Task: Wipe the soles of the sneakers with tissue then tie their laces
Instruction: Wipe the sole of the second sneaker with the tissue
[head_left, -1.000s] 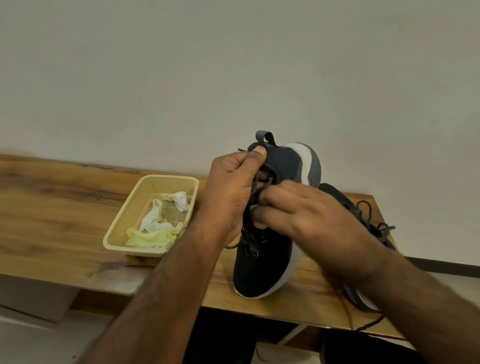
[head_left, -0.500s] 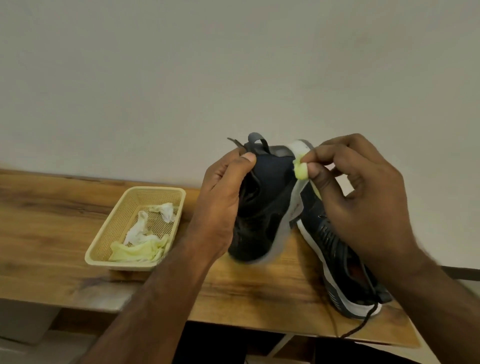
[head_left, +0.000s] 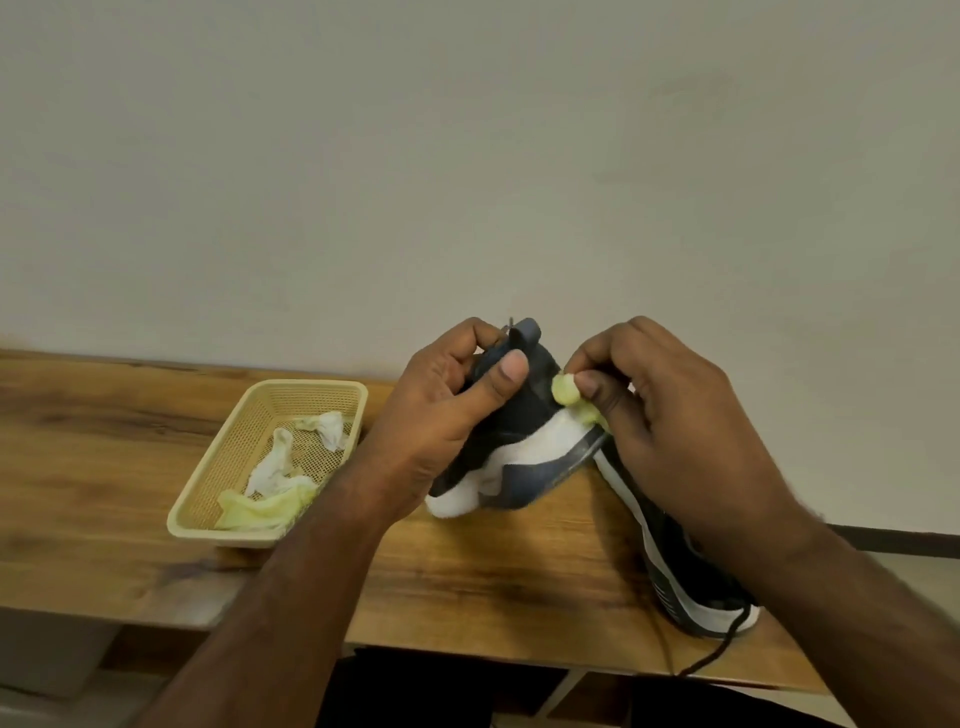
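My left hand (head_left: 447, 410) grips a dark blue sneaker (head_left: 524, 452) by its heel collar, holding it tilted above the wooden table (head_left: 104, 467) so its white and grey sole faces me. My right hand (head_left: 670, 410) pinches a small yellow-green tissue wad (head_left: 566, 392) and presses it against the sole's upper edge near the heel. The second sneaker (head_left: 685, 577) lies on the table at the right, partly hidden under my right wrist. Its dark lace (head_left: 722, 649) trails over the front edge.
A cream plastic basket (head_left: 234, 452) stands on the table to the left, holding crumpled white and yellow-green tissues (head_left: 280, 478). A plain wall rises directly behind the table. The table's front edge runs close below my forearms.
My left hand has turned the sneaker over, bringing the sole towards me. My right hand left the laces, came up with the tissue and now presses it lower on the sole edge.
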